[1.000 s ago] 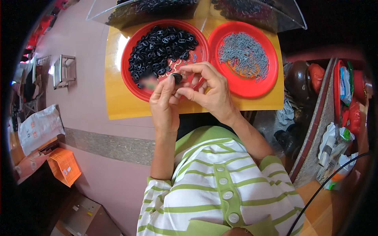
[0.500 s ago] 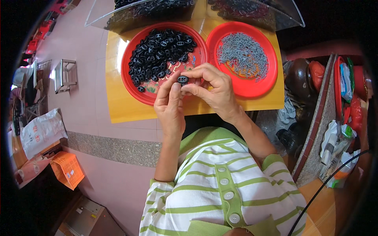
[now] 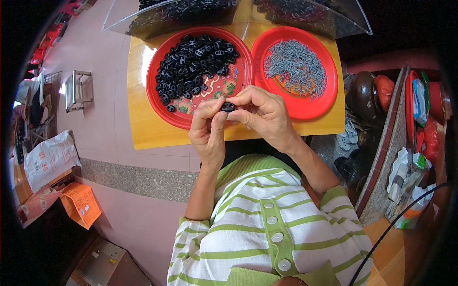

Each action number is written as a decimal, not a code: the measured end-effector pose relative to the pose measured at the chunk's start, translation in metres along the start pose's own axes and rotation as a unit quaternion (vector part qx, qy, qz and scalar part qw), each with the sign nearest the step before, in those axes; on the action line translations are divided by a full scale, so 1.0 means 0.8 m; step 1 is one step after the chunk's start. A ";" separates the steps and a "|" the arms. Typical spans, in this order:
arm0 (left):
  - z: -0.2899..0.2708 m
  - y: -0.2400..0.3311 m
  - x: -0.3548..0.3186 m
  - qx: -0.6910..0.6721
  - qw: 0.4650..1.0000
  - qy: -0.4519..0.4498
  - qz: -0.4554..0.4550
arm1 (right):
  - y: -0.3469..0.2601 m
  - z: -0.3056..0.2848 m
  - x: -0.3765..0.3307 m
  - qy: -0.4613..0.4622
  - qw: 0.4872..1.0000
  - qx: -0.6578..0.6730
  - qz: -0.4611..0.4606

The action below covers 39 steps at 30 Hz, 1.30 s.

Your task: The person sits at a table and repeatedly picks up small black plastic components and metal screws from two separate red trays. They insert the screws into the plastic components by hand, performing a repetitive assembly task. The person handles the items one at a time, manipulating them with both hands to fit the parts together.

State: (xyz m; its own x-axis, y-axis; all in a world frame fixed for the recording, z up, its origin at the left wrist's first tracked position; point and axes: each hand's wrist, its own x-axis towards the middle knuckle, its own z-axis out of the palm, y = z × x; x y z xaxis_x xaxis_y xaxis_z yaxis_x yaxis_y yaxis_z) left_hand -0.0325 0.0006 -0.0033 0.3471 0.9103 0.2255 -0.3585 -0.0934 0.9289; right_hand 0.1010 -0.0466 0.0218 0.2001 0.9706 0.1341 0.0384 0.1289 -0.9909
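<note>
A small black oval plastic piece (image 3: 228,107) with holes is pinched between my two hands, over the near edge of the left tray. My left hand (image 3: 208,128) grips its left end between thumb and fingers. At its right end, the thumb and index finger of my right hand (image 3: 265,114) are closed on it. Beyond my hands, a red round tray (image 3: 151,90) holds a heap of similar black pieces (image 3: 191,62). A second red tray (image 3: 305,110), to the right, carries a pile of thin grey screw-like pieces (image 3: 296,66). Whether a grey piece is between my fingers is hidden.
Both trays rest on a yellow tabletop (image 3: 143,133). Clear plastic bins (image 3: 305,24) with more small pieces stand along its far edge. A metal stool (image 3: 78,90) is on the floor to the left. Jars and bags crowd the right, and a black cable (image 3: 396,219) runs at lower right.
Both hands have moved slightly nearer to me and to the right with the black piece. My fingers have closed further around it, and the piece now looks tilted.
</note>
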 end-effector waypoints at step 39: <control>-0.036 -0.020 0.066 0.500 0.865 -0.030 -0.002 | -0.030 -0.176 0.064 0.275 0.915 -0.282 -0.084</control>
State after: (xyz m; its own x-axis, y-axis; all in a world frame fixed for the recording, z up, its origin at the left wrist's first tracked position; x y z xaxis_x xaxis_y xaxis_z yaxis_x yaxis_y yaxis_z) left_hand -0.0336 0.0621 -0.0144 0.4021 0.8915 0.2086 0.5617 -0.4201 0.7128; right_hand 0.2483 -0.0285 0.0540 0.6016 0.6769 0.4241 0.5829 -0.0090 -0.8125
